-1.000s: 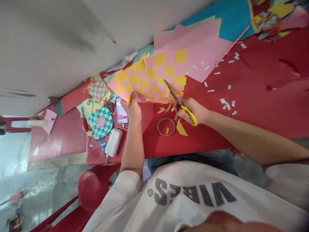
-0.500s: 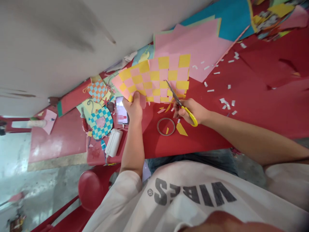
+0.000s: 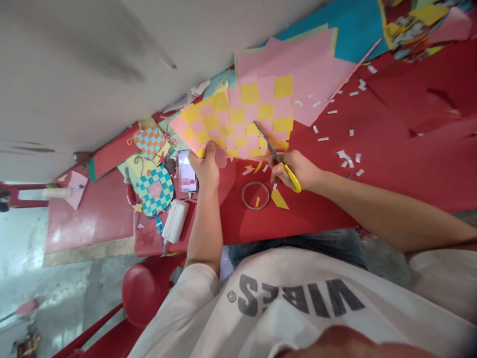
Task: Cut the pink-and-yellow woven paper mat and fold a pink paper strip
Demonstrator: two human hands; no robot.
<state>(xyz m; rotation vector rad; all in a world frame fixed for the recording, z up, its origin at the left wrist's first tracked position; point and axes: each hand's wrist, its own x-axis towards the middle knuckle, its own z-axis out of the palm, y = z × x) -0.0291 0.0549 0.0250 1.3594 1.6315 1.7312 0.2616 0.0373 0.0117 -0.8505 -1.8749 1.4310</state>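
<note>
A woven checker sheet of pink and yellow paper strips (image 3: pixel 238 117) lies across the middle of the view. My left hand (image 3: pixel 204 166) grips its lower edge between thumb and fingers. My right hand (image 3: pixel 294 170) holds yellow-handled scissors (image 3: pixel 276 155) with the fingers through the handles. Their steel blades reach over the sheet's lower right corner, and the tips rest on the weave. Small cut yellow and pink scraps (image 3: pixel 257 168) lie just below the sheet, between my hands.
Pink sheets (image 3: pixel 309 64) and a teal sheet (image 3: pixel 346 25) lie behind the weave on the red table cover (image 3: pixel 372 184). Nearby are white paper bits (image 3: pixel 345 159), a tape ring (image 3: pixel 255 195), a phone (image 3: pixel 185 171), a woven teal craft (image 3: pixel 154 191) and a white tube (image 3: pixel 175 221).
The woven sheet has shifted slightly and turned a little under the scissors. The blades remain at its lower right part, and the view has tilted a little.
</note>
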